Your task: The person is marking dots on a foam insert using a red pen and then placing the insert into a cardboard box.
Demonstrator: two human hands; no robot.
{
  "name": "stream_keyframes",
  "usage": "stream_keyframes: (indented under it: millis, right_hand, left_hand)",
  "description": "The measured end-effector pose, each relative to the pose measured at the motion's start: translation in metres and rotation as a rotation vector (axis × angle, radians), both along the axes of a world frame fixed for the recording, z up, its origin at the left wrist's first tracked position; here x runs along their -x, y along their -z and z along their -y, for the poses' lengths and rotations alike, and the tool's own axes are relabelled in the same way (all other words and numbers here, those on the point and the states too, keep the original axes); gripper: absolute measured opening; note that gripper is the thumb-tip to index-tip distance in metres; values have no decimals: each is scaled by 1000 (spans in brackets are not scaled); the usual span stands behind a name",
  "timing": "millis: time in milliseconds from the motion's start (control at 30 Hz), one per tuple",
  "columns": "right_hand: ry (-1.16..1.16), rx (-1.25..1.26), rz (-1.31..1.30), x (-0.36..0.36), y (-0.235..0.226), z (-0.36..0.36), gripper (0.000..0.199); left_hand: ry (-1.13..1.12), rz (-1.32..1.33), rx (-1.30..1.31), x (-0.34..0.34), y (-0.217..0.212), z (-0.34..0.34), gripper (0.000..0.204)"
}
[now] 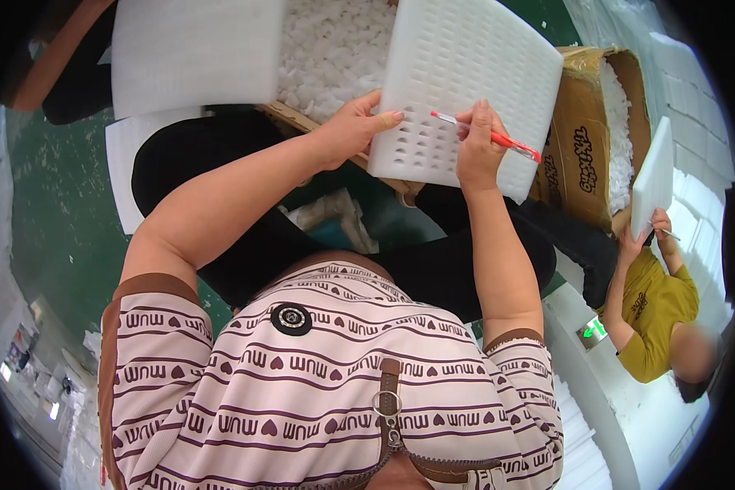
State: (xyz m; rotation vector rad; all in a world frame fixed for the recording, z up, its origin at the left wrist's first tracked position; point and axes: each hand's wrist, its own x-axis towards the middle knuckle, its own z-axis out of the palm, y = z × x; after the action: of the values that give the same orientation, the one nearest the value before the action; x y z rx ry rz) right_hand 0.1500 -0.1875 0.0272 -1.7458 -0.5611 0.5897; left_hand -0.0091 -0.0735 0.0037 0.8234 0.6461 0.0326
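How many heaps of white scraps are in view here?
2. One heap is at top middle, between the upper-left board and the held board; the other heap is in the cardboard box at right. More may be hidden behind the boards.

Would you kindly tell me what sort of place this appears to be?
Probably a workshop or factory floor handling foam-like parts: there is a perforated white sheet, a cardboard box holding small white pieces, and a co-worker with another white sheet.

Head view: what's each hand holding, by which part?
Left hand: white panel, by its left edge. Right hand: red pen, around mid-barrel.
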Motion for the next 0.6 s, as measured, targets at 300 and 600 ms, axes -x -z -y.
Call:
stream_keyframes:
  millis: [300, 600]
  right_hand:
    - [-315, 28, 591, 3, 14, -9, 35]
    - [60, -1, 95, -8, 3, 7, 35]
  left_hand:
    - [61, -29, -99, 0, -7, 4, 37]
    - [-59, -56, -91, 0, -3, 0, 40]
